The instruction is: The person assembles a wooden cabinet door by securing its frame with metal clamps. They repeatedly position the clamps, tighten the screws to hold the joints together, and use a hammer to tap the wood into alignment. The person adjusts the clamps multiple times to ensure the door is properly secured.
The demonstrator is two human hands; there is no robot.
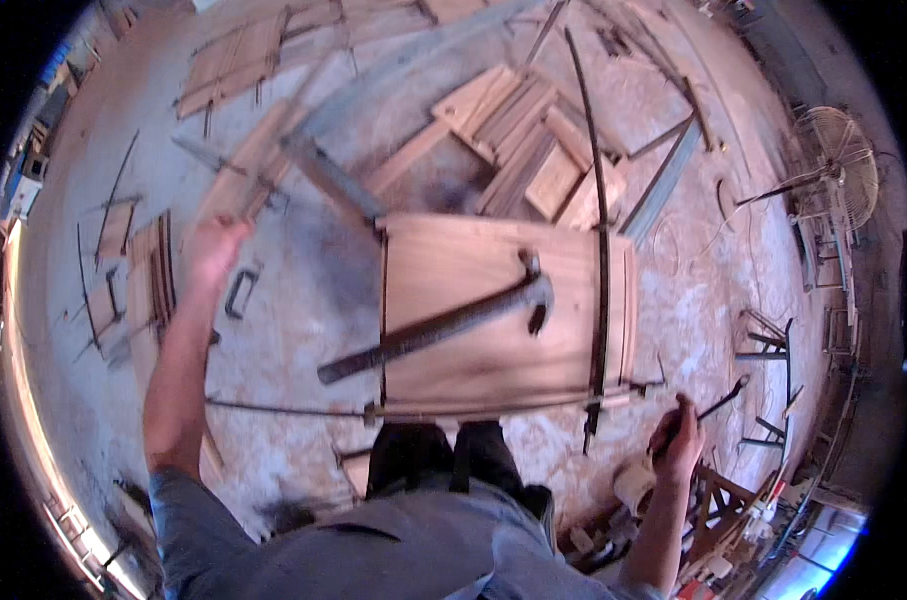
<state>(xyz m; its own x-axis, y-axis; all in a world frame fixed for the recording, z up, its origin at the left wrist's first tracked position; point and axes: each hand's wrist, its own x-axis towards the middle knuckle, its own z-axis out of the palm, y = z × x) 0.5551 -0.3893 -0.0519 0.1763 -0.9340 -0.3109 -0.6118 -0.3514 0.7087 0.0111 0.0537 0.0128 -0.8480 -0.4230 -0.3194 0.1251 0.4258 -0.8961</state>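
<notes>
In front of me lies a wooden panel with a claw hammer resting slantwise on it. A long bar clamp crosses the panel's right side, and another clamp bar runs along its near edge. My left hand, blurred by motion, is raised left of the panel and closed round a long thin bar, which is smeared too. At the near right, beyond the panel's corner, my right hand is closed on a dark wrench-like tool, its rounded end pointing away.
Wooden boards lie piled beyond the panel, between grey stand beams. A black G-shaped clamp sits on the floor at left. A pedestal fan stands far right, with metal frames nearer.
</notes>
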